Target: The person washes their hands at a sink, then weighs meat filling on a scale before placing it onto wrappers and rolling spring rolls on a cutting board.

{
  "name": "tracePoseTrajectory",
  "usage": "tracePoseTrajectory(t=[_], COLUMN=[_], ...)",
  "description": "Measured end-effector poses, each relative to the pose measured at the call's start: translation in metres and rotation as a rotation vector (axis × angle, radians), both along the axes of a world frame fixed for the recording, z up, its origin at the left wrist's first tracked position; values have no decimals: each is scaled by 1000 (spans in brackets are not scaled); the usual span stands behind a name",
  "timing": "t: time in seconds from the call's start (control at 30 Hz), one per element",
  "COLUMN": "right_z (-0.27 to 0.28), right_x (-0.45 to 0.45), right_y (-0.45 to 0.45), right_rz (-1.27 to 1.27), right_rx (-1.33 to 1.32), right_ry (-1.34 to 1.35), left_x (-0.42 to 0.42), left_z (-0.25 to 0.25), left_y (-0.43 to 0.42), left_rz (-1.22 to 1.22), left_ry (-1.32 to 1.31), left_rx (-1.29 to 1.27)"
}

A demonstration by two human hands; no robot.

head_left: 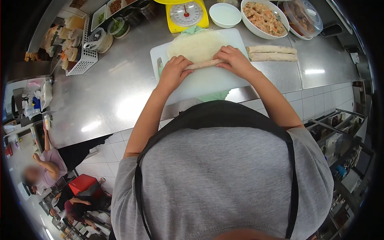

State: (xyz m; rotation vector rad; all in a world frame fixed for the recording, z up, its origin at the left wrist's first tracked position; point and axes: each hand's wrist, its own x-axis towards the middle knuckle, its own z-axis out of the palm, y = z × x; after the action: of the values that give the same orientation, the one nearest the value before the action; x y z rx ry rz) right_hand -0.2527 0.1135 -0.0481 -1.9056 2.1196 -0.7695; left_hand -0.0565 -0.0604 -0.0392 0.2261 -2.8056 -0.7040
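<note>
On a white cutting board (192, 86) lies a pale, thin wrapper sheet (196, 44), its near edge rolled into a slim roll (205, 64). My left hand (175, 72) has its fingers curled over the roll's left end. At the right end, my right hand (234, 60) grips it in the same way, thumb toward me. The rest of the sheet spreads flat beyond the roll. Two finished-looking long rolls (273, 53) rest side by side on the steel counter, right of the board. A green cloth (214, 96) shows under the board's near edge.
Behind the board stand a yellow kitchen scale (186, 16), a white bowl of liquid (225, 15) and a bowl of orange-flecked filling (260, 18). A lidded plastic container (306, 18) is at the far right. Left are small tubs (118, 27) and a white basket (86, 56). Other people work at lower left.
</note>
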Motion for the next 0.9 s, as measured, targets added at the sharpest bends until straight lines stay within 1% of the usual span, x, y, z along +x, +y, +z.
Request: tracePoseTrajectory(t=[0.07,0.1,0.17,0.27,0.33,0.47,0.53,0.57,0.63,0.73,0.8,0.83,0.87,0.9], right_z=[4,7,13,10,6,7,11,13,8,10,12,12,12,12], right_x=[-4,-2,5,4,-1,-7,-7,-8,-15,-16,-15,-12,-10,-8], right_y=[-2,-1,3,3,0,-3,2,4,7,8,10,12,15,15], right_rz=[44,40,15,6,33,84,46,10,8,20,26,12,0,-2], right_rx=[38,38,-4,8,32,70,85,99,123,156,156,97,40,38], right_ry=[-58,-58,27,23,1,-49,-41,-32,-52,-72,-65,-37,-9,-9], left_x=[-3,-4,-5,-21,-28,-34,-37,-41,-48,-54,-49,-43,-35,-27], left_z=[3,6,10,5,-4,1,3,2,-1,-3,7,9,9,9], left_y=[-6,-4,6,23,25,22,25,28,31,30,26,24,23,21], left_rz=[-43,-46,-48,-72,-86,-89,-97,-107,-121,-133,-182,-183,-113,-44], left_ry=[-81,-81,29,65,61,-5,-25,7,41,-32,-30,-27,-1,23], left_rx=[87,86,-11,36,3,59,64,57,51,34,79,75,46,18])
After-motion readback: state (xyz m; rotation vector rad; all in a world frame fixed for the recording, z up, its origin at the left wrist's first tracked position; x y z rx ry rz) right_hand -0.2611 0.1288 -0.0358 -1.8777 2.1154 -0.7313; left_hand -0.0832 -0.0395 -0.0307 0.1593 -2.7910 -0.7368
